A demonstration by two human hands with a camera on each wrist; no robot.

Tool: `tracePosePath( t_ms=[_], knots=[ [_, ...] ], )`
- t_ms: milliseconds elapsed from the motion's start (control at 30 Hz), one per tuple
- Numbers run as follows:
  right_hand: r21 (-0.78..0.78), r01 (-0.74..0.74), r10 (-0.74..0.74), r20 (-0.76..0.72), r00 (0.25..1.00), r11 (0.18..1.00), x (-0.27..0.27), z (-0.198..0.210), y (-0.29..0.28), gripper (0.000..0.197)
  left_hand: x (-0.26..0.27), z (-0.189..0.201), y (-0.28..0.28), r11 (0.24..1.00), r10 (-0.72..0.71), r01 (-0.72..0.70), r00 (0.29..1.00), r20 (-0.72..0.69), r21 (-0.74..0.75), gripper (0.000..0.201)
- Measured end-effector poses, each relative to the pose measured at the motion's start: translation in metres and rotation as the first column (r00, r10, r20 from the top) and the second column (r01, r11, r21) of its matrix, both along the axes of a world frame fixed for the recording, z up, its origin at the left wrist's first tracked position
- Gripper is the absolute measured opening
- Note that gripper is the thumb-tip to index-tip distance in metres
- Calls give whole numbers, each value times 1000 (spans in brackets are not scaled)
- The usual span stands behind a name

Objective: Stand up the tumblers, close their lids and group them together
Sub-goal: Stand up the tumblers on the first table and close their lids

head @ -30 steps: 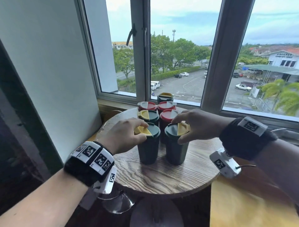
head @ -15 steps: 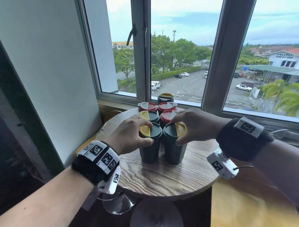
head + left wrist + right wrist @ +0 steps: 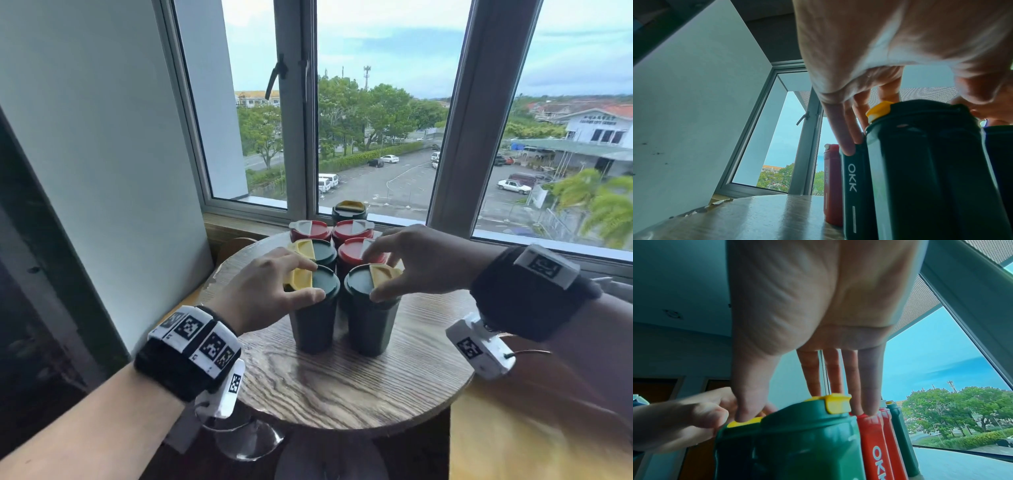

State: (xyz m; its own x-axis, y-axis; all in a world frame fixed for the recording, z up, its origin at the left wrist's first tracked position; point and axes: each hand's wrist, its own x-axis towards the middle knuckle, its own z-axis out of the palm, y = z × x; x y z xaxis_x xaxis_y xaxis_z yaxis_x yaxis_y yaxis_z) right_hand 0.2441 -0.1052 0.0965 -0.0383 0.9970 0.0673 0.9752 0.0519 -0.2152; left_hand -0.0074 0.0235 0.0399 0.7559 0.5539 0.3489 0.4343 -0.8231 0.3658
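Head view: left hand [image 3: 270, 287] and right hand [image 3: 411, 260] each pinch a dark green plastic tumbler's [image 3: 313, 318] yellow-flapped lid rim, front of round wooden desk [image 3: 342, 383]. Wrist views: fingers [image 3: 869, 386] straddle lids. Slide bases flush, avoid tipping.

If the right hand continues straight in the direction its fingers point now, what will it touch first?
Probably the red tumbler just behind the right front green tumbler; the right hand fingertips already reach its lid, though contact is unclear.
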Motion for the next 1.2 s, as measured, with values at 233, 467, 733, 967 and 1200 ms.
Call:
tracePosePath(
  t_ms=[233, 467, 733, 967, 1200],
  knots=[
    [42, 75, -73, -49, 996, 996, 35, 36, 36, 44, 12, 17, 22, 999, 38, -40, 981, 188, 7, 42],
    [-81, 305, -290, 154, 944, 949, 84, 57, 134, 38, 44, 32, 77, 991, 123, -122, 992, 14, -47, 44],
    [-183, 292, -268, 148, 952, 939, 106, 40, 231, 34, 61, 18, 127, 990, 101, -115, 983, -154, -83, 74],
    [-249, 193, -217, -72, 974, 949, 118, 27, 267, 32, 62, 3, 137, 993, 44, -59, 989, -144, -103, 81],
    [-244, 205, -221, -40, 975, 948, 120, 15, 280, 31, 62, -1, 138, 992, 34, -47, 993, -117, -114, 83]
  ],
)
